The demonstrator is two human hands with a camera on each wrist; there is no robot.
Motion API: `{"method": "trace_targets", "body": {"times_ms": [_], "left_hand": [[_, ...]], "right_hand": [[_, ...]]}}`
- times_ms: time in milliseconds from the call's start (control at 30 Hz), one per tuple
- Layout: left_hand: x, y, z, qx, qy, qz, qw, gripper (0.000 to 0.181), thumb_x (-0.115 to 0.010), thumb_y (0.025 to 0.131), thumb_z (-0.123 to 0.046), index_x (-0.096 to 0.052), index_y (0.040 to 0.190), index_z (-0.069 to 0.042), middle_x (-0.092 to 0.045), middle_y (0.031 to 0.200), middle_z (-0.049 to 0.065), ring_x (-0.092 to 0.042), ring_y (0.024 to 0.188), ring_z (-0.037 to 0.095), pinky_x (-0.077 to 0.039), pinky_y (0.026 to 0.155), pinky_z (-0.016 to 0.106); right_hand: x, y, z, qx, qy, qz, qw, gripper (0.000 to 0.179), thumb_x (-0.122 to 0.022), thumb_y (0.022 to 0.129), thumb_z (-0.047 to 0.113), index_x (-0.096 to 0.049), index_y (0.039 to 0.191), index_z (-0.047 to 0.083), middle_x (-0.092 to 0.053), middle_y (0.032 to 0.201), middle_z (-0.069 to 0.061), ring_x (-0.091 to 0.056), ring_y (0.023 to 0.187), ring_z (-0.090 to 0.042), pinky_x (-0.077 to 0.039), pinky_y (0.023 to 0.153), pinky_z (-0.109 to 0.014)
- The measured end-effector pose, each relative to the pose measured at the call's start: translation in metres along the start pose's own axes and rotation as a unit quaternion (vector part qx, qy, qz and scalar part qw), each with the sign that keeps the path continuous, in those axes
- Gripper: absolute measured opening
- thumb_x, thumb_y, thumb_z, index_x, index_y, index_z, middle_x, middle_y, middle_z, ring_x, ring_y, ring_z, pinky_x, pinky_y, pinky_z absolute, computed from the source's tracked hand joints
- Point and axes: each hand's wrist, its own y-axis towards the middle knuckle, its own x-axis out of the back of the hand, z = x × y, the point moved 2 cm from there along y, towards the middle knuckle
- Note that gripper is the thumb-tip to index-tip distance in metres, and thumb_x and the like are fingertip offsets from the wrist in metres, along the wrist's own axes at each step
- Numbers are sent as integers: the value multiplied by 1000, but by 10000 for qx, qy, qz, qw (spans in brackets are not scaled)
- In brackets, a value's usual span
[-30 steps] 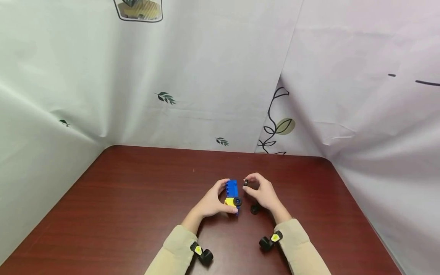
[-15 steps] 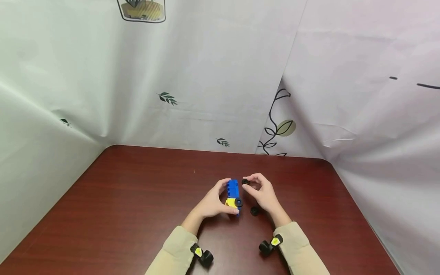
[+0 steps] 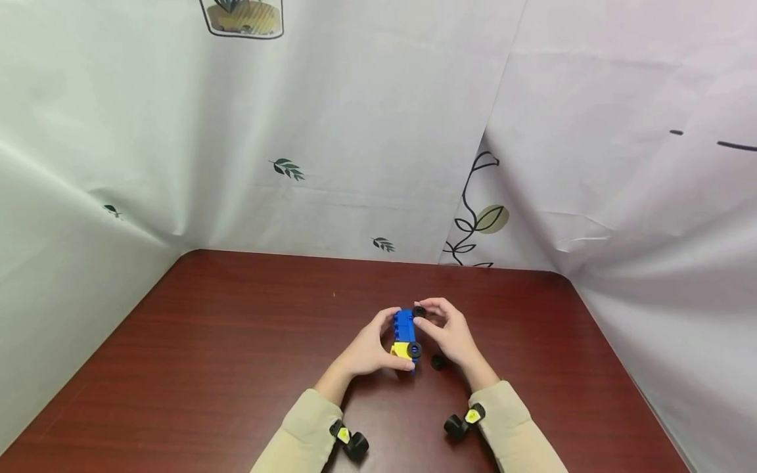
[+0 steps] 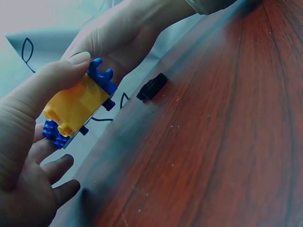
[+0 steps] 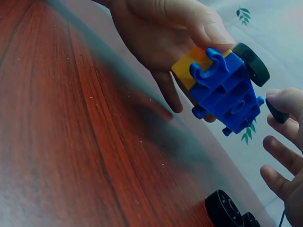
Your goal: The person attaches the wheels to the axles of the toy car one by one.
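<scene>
My left hand (image 3: 363, 348) grips a toy vehicle base (image 3: 405, 325) of blue and yellow building-block pieces between thumb and fingers, above the table. A black wheel (image 3: 414, 350) sits on its side at the near end. In the right wrist view the blue underside (image 5: 227, 94) shows a tow hook and bare axle pegs. Thumb and fingertips of my right hand (image 3: 452, 332) pinch a second black wheel (image 5: 277, 112), close beside the peg at the far end. Whether wheel and peg touch, I cannot tell. The yellow block (image 4: 75, 106) faces the left wrist camera.
Loose black wheels (image 5: 222, 208) lie on the reddish-brown table (image 3: 236, 368), just under my right hand. White cloth (image 3: 355, 131) with leaf prints hangs behind the table and along both sides. Each wrist carries a strapped black camera (image 3: 356, 447).
The pinched wheel has turned in my right fingers and come up to the vehicle's far end. My left hand has shifted the vehicle slightly to the right, narrowing the gap.
</scene>
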Motion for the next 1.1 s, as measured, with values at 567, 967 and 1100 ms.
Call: {"method": "trace_targets", "body": {"times_ms": [567, 967, 1100], "left_hand": [[5, -13, -37, -53, -102, 161, 9998, 95, -82, 73, -22, -24, 145, 0, -37, 146, 19, -37, 137, 33, -29, 112, 52], [4, -9, -31, -116, -135, 181, 9997, 95, -83, 72, -20, -24, 145, 0, -39, 145, 19, -41, 134, 32, -31, 110, 51], [0, -2, -12, -109, -86, 122, 9998, 98, -84, 71, -23, -24, 146, -5, -39, 146, 15, -42, 134, 30, -31, 110, 51]], "right_hand": [[-6, -1, 2, 81, 100, 290, 9995, 35, -66, 88, 13, -57, 121, 6, -62, 124, -17, -61, 110, -26, -48, 89, -17], [-7, -3, 24, 86, -63, 345, 9993, 36, -65, 87, 2, -57, 121, -7, -61, 121, -27, -59, 108, -38, -51, 86, -20], [-7, -2, 8, -24, -184, 300, 9994, 35, -65, 88, 8, -60, 122, 0, -63, 121, -19, -60, 108, -31, -50, 87, -18]]}}
